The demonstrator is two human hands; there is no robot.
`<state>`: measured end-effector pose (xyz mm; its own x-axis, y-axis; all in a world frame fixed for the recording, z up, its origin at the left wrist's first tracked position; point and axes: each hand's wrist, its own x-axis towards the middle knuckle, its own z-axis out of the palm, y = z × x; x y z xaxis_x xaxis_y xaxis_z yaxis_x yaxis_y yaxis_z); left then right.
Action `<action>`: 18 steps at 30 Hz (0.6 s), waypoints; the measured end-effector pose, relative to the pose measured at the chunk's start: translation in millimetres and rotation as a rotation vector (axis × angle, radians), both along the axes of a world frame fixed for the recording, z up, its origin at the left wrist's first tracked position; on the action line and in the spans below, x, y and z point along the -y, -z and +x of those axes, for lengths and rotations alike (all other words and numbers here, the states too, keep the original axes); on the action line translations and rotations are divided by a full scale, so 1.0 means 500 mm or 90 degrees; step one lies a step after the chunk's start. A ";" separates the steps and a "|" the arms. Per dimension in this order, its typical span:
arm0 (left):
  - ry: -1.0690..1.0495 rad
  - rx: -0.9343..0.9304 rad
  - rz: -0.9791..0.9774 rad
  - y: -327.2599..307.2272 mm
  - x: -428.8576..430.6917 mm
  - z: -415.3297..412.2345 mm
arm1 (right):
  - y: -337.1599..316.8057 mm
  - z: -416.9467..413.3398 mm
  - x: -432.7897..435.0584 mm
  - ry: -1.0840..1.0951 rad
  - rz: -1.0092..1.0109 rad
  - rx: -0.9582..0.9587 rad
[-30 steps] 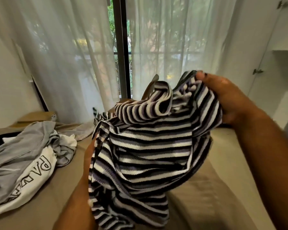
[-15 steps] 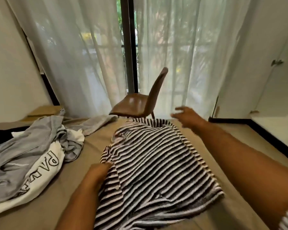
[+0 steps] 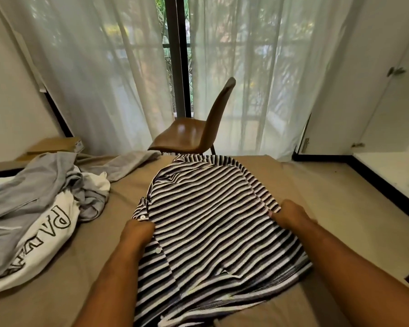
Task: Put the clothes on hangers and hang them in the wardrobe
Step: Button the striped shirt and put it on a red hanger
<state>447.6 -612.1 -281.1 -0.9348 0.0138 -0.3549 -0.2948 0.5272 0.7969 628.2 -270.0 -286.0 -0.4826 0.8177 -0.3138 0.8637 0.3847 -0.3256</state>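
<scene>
The striped shirt [image 3: 213, 223] lies spread flat on the tan bed [image 3: 64, 279], its long axis running from the person toward the window, hem nearest, far end by the bed's foot. The left hand [image 3: 137, 232] is closed on the buttoned edge at the shirt's left side; the right hand [image 3: 291, 214] is closed on its right edge. Left of it lies a heap: a grey garment [image 3: 31, 192] over a white top [image 3: 43, 241] with outlined letters, seen upside down, of which only "PA" reads clearly. Beyond the bed stands a brown chair [image 3: 198, 133] before sheer curtains [image 3: 99, 79]; white wardrobe doors [image 3: 387, 90] are at right.
</scene>
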 end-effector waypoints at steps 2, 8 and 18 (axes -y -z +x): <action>-0.028 -0.030 0.011 -0.004 0.004 -0.006 | -0.003 0.005 -0.007 -0.032 0.000 -0.061; -0.102 -0.187 -0.009 -0.055 0.054 -0.015 | -0.101 0.033 0.032 0.051 0.120 -0.439; 0.090 -0.059 -0.374 -0.034 0.068 0.007 | -0.053 0.129 0.036 -0.118 0.024 0.022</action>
<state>451.3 -646.0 -263.9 -0.9653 -0.0331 -0.2590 -0.1333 0.9153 0.3800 692.8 -287.9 -259.2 -0.6156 0.7273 -0.3035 0.7872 0.5495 -0.2800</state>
